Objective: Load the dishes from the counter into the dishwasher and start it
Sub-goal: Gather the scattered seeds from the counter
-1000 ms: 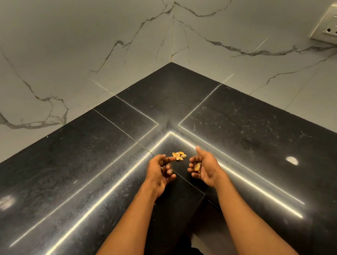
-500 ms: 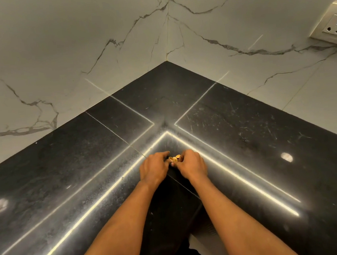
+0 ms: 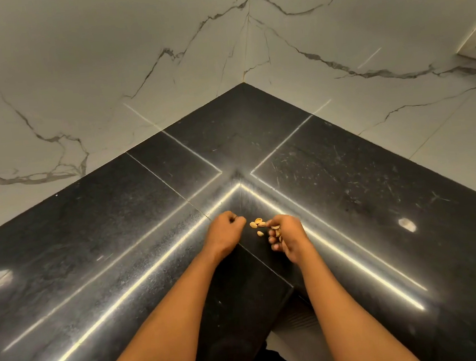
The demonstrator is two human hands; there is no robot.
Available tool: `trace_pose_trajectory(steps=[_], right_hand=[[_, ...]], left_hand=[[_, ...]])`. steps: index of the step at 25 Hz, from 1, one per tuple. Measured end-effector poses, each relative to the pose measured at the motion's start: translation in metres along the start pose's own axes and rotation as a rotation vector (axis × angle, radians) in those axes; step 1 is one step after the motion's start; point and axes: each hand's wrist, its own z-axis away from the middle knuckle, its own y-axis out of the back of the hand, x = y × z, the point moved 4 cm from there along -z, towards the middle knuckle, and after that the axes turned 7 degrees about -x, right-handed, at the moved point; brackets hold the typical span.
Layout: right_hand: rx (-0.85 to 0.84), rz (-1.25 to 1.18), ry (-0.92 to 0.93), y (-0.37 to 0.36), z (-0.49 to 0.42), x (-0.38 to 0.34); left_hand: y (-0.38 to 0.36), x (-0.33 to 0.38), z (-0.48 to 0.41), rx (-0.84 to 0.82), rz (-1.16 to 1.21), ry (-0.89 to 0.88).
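Table (image 3: 349, 198): black polished stone, L-shaped, finely scratched, with bright light streaks along its front edges. Veined white marble wall (image 3: 103, 62) behind. Left hand (image 3: 226, 234): knuckles up, fingers curled under at the table's inner corner; whether its grip holds anything cannot be told. Right hand (image 3: 289, 238): grip closed round several nut shells (image 3: 277, 229). Loose shells (image 3: 256, 224), tan and oval, lie between the hands.

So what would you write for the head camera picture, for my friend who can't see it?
Two bare hands sit by a few small tan shells at the inner corner of a shiny black counter. The right hand holds more shells in its curled fingers; the left hand is curled beside it. White marble walls rise behind.
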Motion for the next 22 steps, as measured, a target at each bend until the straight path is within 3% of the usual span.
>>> trace_pose_trajectory(steps=[3,7,10,12,14,17,22], right_hand=[[-0.046,-0.083,-0.034,0.007,0.005,-0.001],[0.005,0.183,0.082,0.014,0.009,0.000],[0.015,0.382,0.189,0.012,0.006,0.003],[0.106,0.617,0.253,0.009,0.004,0.000],[0.194,0.852,0.293,0.004,0.008,-0.003],[0.230,1.118,0.293,-0.005,0.012,-0.006],[0.268,1.201,0.259,-0.013,0.011,-0.011]], left_hand=[[-0.008,-0.003,0.012,-0.145,0.737,0.123],[-0.011,0.000,0.023,-0.281,1.007,0.066],[-0.013,0.004,0.022,-0.231,1.069,0.095],[-0.008,0.005,0.016,-0.049,0.827,0.091],[-0.001,0.007,0.007,0.103,0.311,-0.002],[-0.002,0.014,0.007,0.121,-0.384,-0.102],[-0.014,0.024,-0.002,0.095,-0.711,-0.163]])
